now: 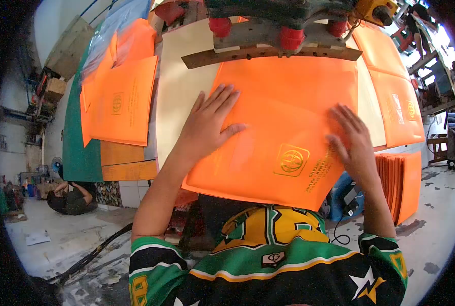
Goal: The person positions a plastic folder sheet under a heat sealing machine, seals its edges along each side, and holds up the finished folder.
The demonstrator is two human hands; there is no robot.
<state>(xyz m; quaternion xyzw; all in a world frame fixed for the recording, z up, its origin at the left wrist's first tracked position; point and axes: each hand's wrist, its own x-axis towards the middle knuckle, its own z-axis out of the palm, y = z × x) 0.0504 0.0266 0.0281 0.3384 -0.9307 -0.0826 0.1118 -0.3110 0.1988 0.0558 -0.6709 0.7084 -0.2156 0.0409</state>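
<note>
An orange folder (pixel 283 107) with a gold emblem and gold lettering lies before me, its far edge beneath a metal bar of the machine (pixel 273 55). Its near edge sticks out over the table's front. My left hand (pixel 209 122) rests flat on the folder's left side, fingers stretched and thumb apart. At the right side, my right hand (pixel 351 143) touches the folder with its fingers extended, slightly blurred. Neither hand grips anything. A pale board (pixel 179 81) shows on both sides of the folder.
Orange folders (pixel 125 104) lie at the left on a green surface (pixel 82 153), beside clear plastic (pixel 110 38). More folders (pixel 393 107) lie at the right, above an upright stack (pixel 401 186). A person (pixel 71 199) is low on the floor at far left.
</note>
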